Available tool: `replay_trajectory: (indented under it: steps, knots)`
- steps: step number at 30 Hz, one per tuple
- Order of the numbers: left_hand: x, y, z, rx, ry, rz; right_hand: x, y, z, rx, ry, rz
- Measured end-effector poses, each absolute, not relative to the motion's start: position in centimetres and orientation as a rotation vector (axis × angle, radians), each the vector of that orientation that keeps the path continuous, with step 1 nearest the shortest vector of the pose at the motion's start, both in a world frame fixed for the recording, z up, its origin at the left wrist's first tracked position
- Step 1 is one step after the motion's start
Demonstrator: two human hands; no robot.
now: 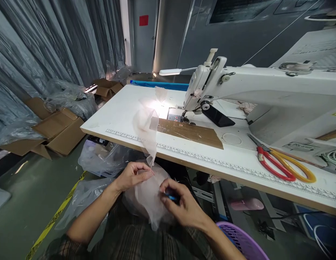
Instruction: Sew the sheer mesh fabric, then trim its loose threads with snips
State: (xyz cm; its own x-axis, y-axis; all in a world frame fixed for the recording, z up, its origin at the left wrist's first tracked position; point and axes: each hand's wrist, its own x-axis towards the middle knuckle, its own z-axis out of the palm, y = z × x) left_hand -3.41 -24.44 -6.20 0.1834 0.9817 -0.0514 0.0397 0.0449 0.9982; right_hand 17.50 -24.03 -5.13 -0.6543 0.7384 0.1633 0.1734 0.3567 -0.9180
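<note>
One long white table [113,112] is seen across the middle and right of the frame, with a white sewing machine [265,82] set on it at the upper right. Thin see-through cloth [145,124] is draped over the table's front edge near the middle, and more pale cloth [145,196] is bunched below it; whether they are joined cannot be told. The hanging part could be pulled down by its own weight. At the right, scissors [261,155] with red and yellow handles are laid near the edge and could be knocked off by a bump. By the left hand [134,176], low in the middle, the cloth's thin end is pinched between thumb and fingertip; it could be torn by a hard tug. By the right hand [185,206], a small blue thing [172,197] is held in curled fingers; the cloth could be poked by it if it is sharp.
</note>
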Motion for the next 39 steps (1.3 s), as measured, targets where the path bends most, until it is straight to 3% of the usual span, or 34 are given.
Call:
replay_trajectory:
  steps: [6, 29, 35, 39]
  knots:
    - [-3.7, -25.2, -5.2, 1.426, 1.237, 0.995, 16.4, -21.1, -6.2, -0.980, -1.960, 1.367]
    - [-3.6, -25.2, -4.9, 1.278, 1.268, 1.006, 14.4, -20.8, -6.8, -0.914, -2.122, 1.175]
    - [-2.7, -25.1, -4.8, 1.399, 1.220, 0.947, 15.7, -22.8, -7.4, -0.767, -1.899, 1.526]
    - [-1.5, -24.9, -6.4, 1.876, 1.511, 1.109, 17.6, -24.4, -8.3, -0.955, -1.817, 1.671]
